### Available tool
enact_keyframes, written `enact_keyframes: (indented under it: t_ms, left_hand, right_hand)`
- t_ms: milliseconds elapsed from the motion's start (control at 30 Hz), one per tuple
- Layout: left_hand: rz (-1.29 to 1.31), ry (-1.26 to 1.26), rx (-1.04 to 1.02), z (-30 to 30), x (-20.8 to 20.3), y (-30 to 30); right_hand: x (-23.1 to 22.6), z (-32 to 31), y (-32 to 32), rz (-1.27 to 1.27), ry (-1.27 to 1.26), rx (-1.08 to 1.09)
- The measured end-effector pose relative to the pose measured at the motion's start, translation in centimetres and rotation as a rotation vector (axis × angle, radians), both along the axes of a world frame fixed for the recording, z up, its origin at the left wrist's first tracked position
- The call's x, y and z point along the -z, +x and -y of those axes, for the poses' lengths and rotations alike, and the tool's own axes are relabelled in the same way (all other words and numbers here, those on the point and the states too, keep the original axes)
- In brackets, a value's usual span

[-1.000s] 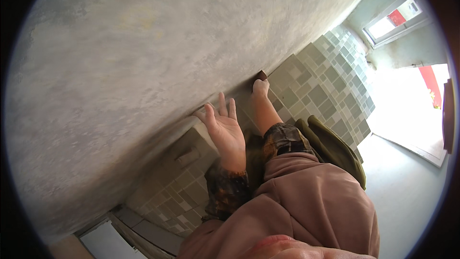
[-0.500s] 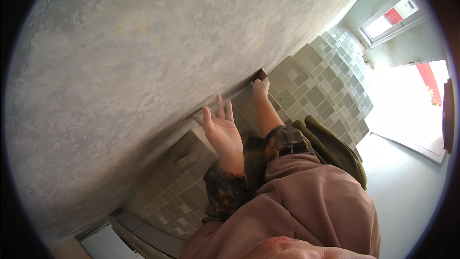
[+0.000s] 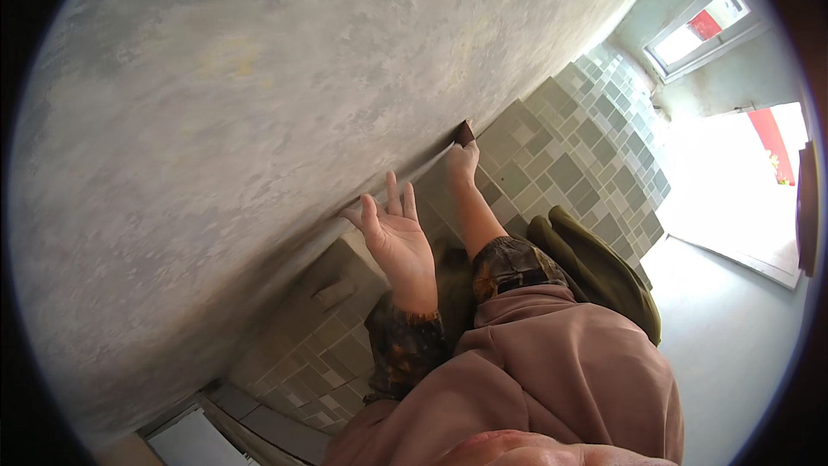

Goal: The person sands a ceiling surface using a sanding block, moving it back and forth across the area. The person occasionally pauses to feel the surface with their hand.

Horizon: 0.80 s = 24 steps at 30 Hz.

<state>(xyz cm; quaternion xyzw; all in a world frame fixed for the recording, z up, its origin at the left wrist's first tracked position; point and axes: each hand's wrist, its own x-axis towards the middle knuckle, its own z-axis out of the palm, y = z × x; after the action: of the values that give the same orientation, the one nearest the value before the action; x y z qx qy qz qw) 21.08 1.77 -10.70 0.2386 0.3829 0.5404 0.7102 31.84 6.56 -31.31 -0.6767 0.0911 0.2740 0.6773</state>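
Dark brown pad (image 3: 465,133), far and just right of centre, against the mottled grey wall (image 3: 259,121), gripped in the right hand (image 3: 463,160); barely shifted, so roughly the same patch stays covered; nearer left, the left hand (image 3: 400,240) spreads open beside it

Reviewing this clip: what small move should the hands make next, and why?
Probably a short slide of the right hand along the patchy grey wall, with light pressure. It grips a small dark-brown piece right at the wall's surface, though whether they touch fully is hard to tell. The left hand shows an open, empty palm, so the right seems the one to move.
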Motion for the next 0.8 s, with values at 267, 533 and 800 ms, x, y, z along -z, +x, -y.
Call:
enact_keyframes:
  t_ms: [267,533,800]
  left_hand:
    - [0.002,-0.010,-0.013,0.2,-0.3,-0.2]
    - [0.009,-0.012,0.003,0.3,0.1,-0.2]
    - [-0.045,0.026,0.042,0.2,1.1,-0.5]
  right_hand:
    - [0.9,0.3,1.9,-0.215,-0.093,-0.111]
    - [3.3,-0.7,0.7,0.362,-0.124,0.003]
    - [-3.0,-0.5,0.4,0.206,-0.140,-0.045]
